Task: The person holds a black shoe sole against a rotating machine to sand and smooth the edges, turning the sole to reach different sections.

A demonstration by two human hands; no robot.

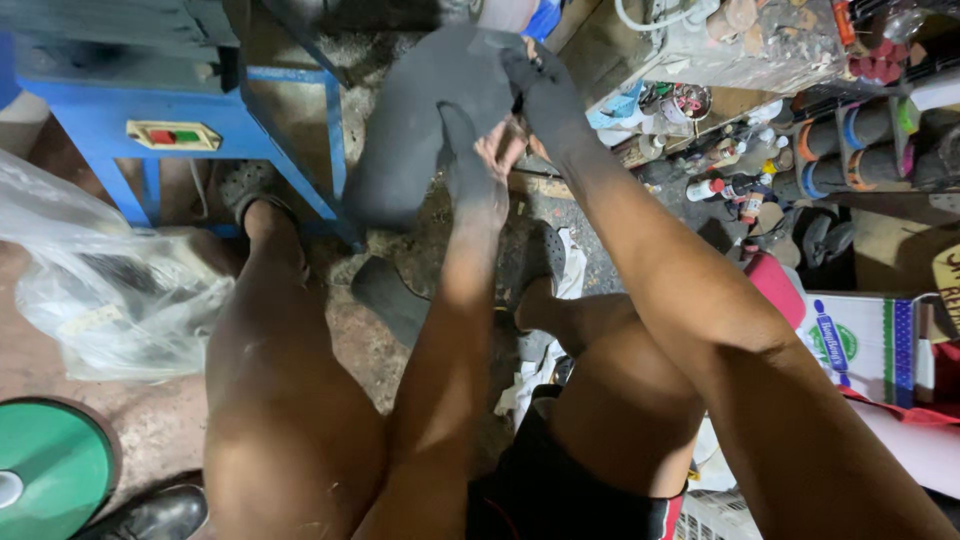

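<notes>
1. My left hand (pixel 478 165) and right hand (pixel 545 95) both clamp one dark grey sheet (pixel 420 110), held above the floor.
2. Its long axis runs from upper right down to lower left.
3. One blue stand (pixel 110 130), one clear plastic bag (pixel 90 290).

A blue metal stand (pixel 150 130) is standing at the upper left of my view, and a clear plastic bag (pixel 100 290) is lying below it at the left edge. A green round lid (pixel 50 465) is sitting in the lower left corner beside a black shoe (pixel 155 515). Small bottles (pixel 725 170) are crowding the upper right shelf, and a printed cardboard box (pixel 865 340) is resting at the right.
</notes>
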